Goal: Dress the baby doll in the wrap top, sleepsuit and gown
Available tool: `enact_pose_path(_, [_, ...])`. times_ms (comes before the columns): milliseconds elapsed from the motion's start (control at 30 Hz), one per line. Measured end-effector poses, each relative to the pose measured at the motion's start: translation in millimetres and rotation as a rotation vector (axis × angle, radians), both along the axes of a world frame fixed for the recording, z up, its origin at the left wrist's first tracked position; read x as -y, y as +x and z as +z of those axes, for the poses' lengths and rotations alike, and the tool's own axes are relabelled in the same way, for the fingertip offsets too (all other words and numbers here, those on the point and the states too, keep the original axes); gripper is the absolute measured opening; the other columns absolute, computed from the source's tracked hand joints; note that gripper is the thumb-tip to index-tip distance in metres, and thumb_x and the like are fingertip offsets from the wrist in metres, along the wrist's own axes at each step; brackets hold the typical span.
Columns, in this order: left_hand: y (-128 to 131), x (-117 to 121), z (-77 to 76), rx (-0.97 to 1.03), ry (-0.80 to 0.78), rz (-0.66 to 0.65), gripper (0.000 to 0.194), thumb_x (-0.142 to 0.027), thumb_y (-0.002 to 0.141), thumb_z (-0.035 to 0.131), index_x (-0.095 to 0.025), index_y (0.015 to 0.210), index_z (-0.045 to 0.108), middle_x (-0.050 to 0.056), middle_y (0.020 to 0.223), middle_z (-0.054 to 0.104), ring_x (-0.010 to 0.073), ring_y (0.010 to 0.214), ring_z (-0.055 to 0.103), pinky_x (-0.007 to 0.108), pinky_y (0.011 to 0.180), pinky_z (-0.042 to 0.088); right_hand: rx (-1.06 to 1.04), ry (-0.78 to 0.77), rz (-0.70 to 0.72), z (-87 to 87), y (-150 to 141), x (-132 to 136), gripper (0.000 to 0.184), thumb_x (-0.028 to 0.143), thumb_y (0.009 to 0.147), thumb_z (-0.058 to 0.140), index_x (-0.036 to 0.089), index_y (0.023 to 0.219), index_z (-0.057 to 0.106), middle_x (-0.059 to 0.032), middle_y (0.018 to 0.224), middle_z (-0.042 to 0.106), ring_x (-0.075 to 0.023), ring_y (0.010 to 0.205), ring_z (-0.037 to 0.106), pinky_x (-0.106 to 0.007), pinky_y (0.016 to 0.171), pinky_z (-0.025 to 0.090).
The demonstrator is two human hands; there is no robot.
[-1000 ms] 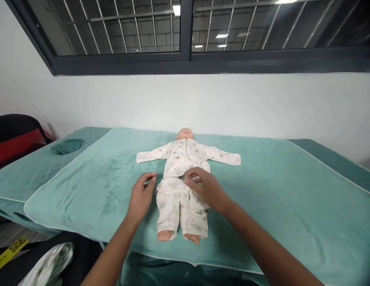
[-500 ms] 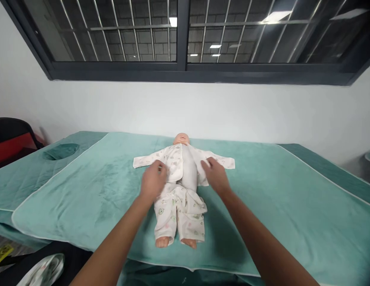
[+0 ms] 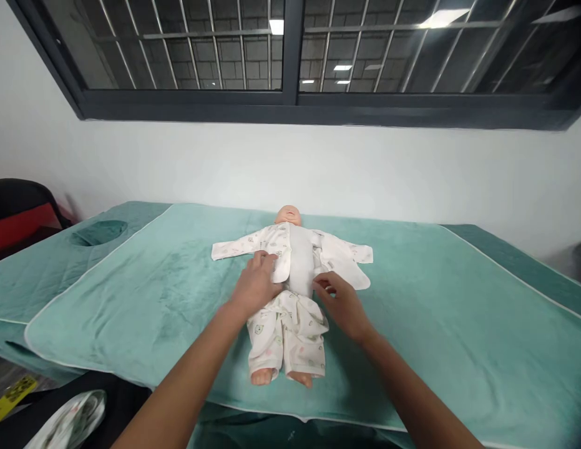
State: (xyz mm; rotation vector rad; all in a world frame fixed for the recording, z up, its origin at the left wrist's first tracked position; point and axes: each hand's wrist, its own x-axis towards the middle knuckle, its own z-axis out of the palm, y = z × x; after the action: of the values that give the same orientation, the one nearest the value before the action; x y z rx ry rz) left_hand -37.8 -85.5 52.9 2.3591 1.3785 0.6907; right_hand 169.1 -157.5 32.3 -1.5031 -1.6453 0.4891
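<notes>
The left hand (image 3: 256, 285) lies over the near-left side of a baby doll's jacket, fingers bent and spread a little over the cloth; whether they grip it, I cannot tell. The right hand (image 3: 341, 304) is narrow, thumb and forefinger drawn close beside the doll's waist; whether cloth is pinched between them is too small to make out.

The left front panel (image 3: 281, 267) of the jacket covers part of the torso, directly at the left fingertips. The right front panel (image 3: 342, 269) lies folded outward, just beyond the right fingers toward the bed's far edge, so the right hand is the nearer to it. Between the panels the white torso (image 3: 301, 259) is bare of the jacket.

The baby doll (image 3: 289, 216) lies on its back mid-bed, its long axis running from the head near the far edge to the feet (image 3: 300, 378) toward the near edge. Printed trousers (image 3: 290, 333) cover the legs.

The left hand hides part of the waist, and no doll hands show beyond the cuffs. The green massage bed (image 3: 435, 324) is cut off at right; a crumpled patterned cloth (image 3: 75, 418) at lower left is cut off too.
</notes>
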Motion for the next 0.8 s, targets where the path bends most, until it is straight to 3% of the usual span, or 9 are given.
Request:
enact_pose_path(100, [6,5,4.0,-0.105,0.158,-0.003,0.022,-0.023,0.085,0.049,-0.021,0.106,0.057,0.010,0.119,0.053,0.0269,0.109,0.053,0.041,0.093,0.041,0.079,-0.082,0.149,11.1,-18,3,0.025,0.039,0.088,0.050,0.020,0.073,0.056,0.0013,0.071,0.055,-0.0134,0.067,0.048,-0.027,0.064,0.039])
enact_pose_path(167, [3,6,3.3,-0.005,0.152,0.044,0.017,-0.025,0.089,0.043,-0.021,0.095,0.058,0.008,0.104,0.059,0.0237,0.099,0.057,0.039,0.089,0.043,0.090,-0.123,0.226,15.6,-19,7,0.028,0.039,0.088,0.052,0.020,0.069,0.055,0.0024,0.068,0.053,-0.0122,0.064,0.046,-0.026,0.061,0.036])
enact_pose_path(267, [-14,0,-5.9,0.451,0.018,0.273,0.015,-0.032,0.088,0.044,-0.021,0.090,0.054,0.004,0.092,0.060,0.0189,0.087,0.060,0.034,0.081,0.048,0.067,-0.177,0.364,22.1,-13,14,0.018,0.032,0.086,0.055,0.020,0.073,0.058,0.0021,0.077,0.055,-0.0116,0.069,0.049,-0.025,0.064,0.038])
enact_pose_path(367, [-44,-8,-25.2,0.939,-0.142,0.551,0.018,-0.037,0.084,0.047,-0.020,0.090,0.050,0.002,0.093,0.057,0.0160,0.083,0.060,0.031,0.073,0.053,0.090,-0.205,0.435,28.3,-6,20,0.004,0.023,0.079,0.060,0.021,0.082,0.061,0.0014,0.087,0.056,-0.0122,0.076,0.052,-0.025,0.069,0.040])
enact_pose_path(500, [-75,-4,-44.4,0.914,-0.172,0.767,0.019,-0.034,0.078,0.055,-0.019,0.089,0.051,0.006,0.099,0.057,0.0178,0.088,0.059,0.036,0.082,0.051,0.162,-0.230,0.430,32.8,-2,20,0.010,0.022,0.075,0.062,0.022,0.084,0.060,0.0016,0.088,0.058,-0.0134,0.079,0.051,-0.024,0.068,0.039])
enact_pose_path(567, [-75,5,-41.9,0.811,-0.069,0.725,0.022,-0.033,0.077,0.057,-0.020,0.094,0.055,0.008,0.109,0.057,0.0201,0.097,0.057,0.037,0.090,0.047,0.173,-0.281,0.418,33.5,-3,18,0.008,0.025,0.075,0.062,0.021,0.081,0.058,0.0027,0.082,0.057,-0.0126,0.073,0.049,-0.024,0.062,0.037])
enact_pose_path(633, [-67,15,-32.1,0.692,-0.034,0.556,0.022,-0.035,0.079,0.056,-0.021,0.095,0.060,0.006,0.108,0.060,0.0204,0.097,0.057,0.035,0.090,0.046,0.186,-0.344,0.429,33.9,-3,15,0.008,0.027,0.075,0.062,0.021,0.076,0.056,0.0039,0.074,0.054,-0.0115,0.065,0.045,-0.023,0.056,0.033])
enact_pose_path(733, [-48,23,-14.2,0.553,-0.176,0.205,0.023,-0.037,0.082,0.053,-0.021,0.090,0.067,0.004,0.091,0.067,0.0190,0.083,0.060,0.031,0.081,0.048,0.256,-0.354,0.486,34.4,-3,13,0.013,0.029,0.079,0.059,0.020,0.071,0.053,0.0042,0.069,0.050,-0.0110,0.061,0.042,-0.023,0.054,0.030])
enact_pose_path(800, [-40,24,-5.9,0.471,-0.225,0.032,0.024,-0.037,0.082,0.055,-0.022,0.091,0.070,0.003,0.085,0.066,0.0180,0.078,0.059,0.029,0.075,0.047,0.320,-0.259,0.479,33.4,0,10,0.017,0.030,0.083,0.056,0.020,0.071,0.050,0.0030,0.072,0.051,-0.0122,0.064,0.045,-0.024,0.058,0.034])
